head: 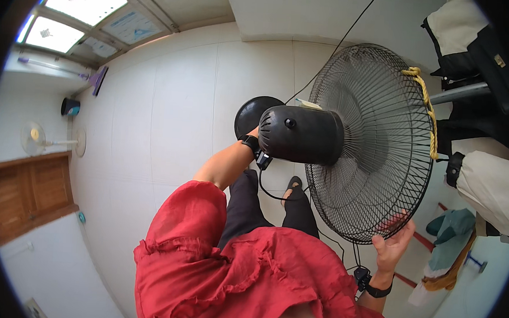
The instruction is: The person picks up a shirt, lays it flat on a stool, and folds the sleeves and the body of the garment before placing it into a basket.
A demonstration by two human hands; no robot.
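A large black fan (302,133) stands before me, its motor housing towards me and its wire guard (369,144) at the right. A yellow rope (431,121) is tied on the guard's far right rim. My left hand (254,132) reaches behind the motor housing, which hides nearly all of it; what its fingers do cannot be seen. My right hand (393,242) holds the lower right rim of the guard, thumb and fingers around the edge. The black round base (257,111) shows partly behind the motor housing. A black cable (274,196) loops below the housing.
At the right, bags (489,182) hang near a metal bar (459,93), with cloths (448,245) on a red-barred rack below. A purple floor wiper (96,80), a dark bin (70,107) and a white fan (35,139) stand at the left. Cables trail beside my legs.
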